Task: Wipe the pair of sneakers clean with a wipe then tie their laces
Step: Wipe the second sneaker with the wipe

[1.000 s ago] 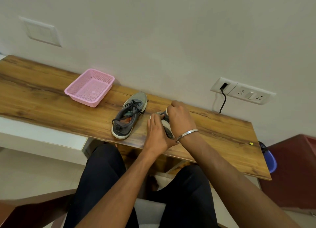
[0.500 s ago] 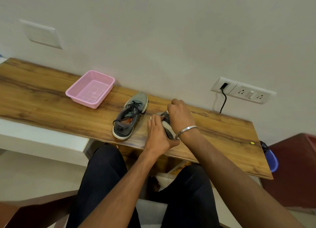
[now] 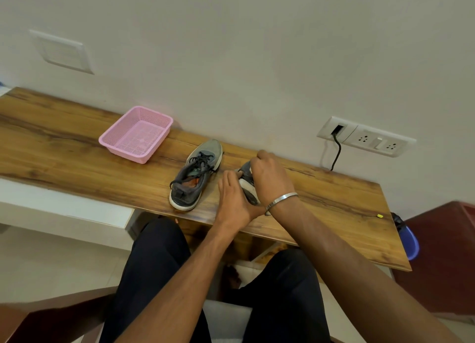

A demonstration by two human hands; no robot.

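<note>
Two grey sneakers were seen on the wooden bench (image 3: 77, 157); the left sneaker (image 3: 196, 176) lay flat near the bench middle, toe pointed to about 1 o'clock toward the wall, black laces (image 3: 203, 161) loose over the tongue, white sole edge visible at the heel; it was untouched by either hand. The right sneaker (image 3: 246, 178) was found just beside it at 3 o'clock, mostly hidden between both hands; only a strip of grey upper and white sole could be made out. The left hand (image 3: 232, 197) was pressed against that sneaker's near side, fingers curled round it, so its grip was taken as closed on the shoe. The right hand (image 3: 270, 180) was laid over the top from 3 o'clock, fingers curled down at the lace area; whether a lace was pinched could not be told. A metal bangle (image 3: 281, 201) was worn on the right wrist. A pink mesh basket (image 3: 120, 134) sat at 10 o'clock of the sneakers, well apart; a white socket strip (image 3: 370, 139) with a black cable (image 3: 336, 149) was mounted on the wall at 2 o'clock; a blue bin (image 3: 410, 242) was partly seen past the bench's right end.
</note>
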